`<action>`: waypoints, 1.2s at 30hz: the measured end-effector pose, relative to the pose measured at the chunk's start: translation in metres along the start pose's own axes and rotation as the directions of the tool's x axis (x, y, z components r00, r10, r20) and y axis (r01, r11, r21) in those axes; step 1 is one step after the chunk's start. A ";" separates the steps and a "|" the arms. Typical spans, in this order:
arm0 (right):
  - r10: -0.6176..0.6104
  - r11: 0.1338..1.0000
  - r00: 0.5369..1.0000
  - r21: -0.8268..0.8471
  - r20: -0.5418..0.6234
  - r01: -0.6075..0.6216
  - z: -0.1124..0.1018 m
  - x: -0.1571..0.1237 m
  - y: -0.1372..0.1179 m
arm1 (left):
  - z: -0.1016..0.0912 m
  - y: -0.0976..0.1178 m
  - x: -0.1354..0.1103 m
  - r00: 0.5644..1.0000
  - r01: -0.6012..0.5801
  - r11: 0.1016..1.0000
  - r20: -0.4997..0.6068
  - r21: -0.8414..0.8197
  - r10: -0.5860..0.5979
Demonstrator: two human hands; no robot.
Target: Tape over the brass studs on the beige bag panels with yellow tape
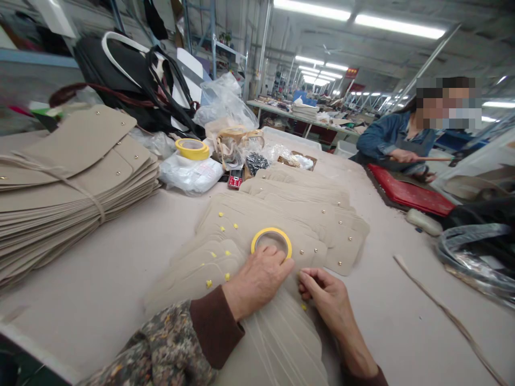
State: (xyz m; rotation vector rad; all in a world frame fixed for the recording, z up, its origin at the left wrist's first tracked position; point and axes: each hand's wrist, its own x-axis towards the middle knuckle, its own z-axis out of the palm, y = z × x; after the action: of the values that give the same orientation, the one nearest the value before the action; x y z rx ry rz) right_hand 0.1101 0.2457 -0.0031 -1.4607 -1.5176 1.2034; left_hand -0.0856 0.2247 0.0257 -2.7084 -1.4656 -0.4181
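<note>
My left hand [259, 279] grips a roll of yellow tape [272, 231] at its near edge, with the roll resting over beige panels [281, 212]. Just right of it, my right hand [324, 295] is closed in a pinch; whatever is between thumb and fingertip is too small to make out. The panels lie fanned out in overlapping layers under both hands. Small yellow tape bits [228, 253] mark several spots on their left side, and one more sits below my right fingertips. Metal studs [316, 250] show on the right-hand panels.
A tied stack of beige panels [76, 182] stands at left. Behind are another yellow tape roll [193, 149] on a plastic bag [189, 174], and a black bag [120, 80]. At right, a co-worker [396, 134] holds a wooden-handled tool over a red pad [410, 190]; a cord [438, 305] lies nearer.
</note>
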 end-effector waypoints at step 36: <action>-0.009 0.990 0.996 -0.140 0.092 0.022 -0.012 -0.004 -0.009 | -0.009 0.002 0.004 0.997 -0.019 0.998 0.076 -0.052 0.023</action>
State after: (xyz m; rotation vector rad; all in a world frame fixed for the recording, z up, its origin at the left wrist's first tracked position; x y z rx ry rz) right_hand 0.1184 0.2444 0.0099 -1.4995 -1.7028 1.1892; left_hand -0.0837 0.2254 0.0354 -2.8066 -1.4633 -0.3595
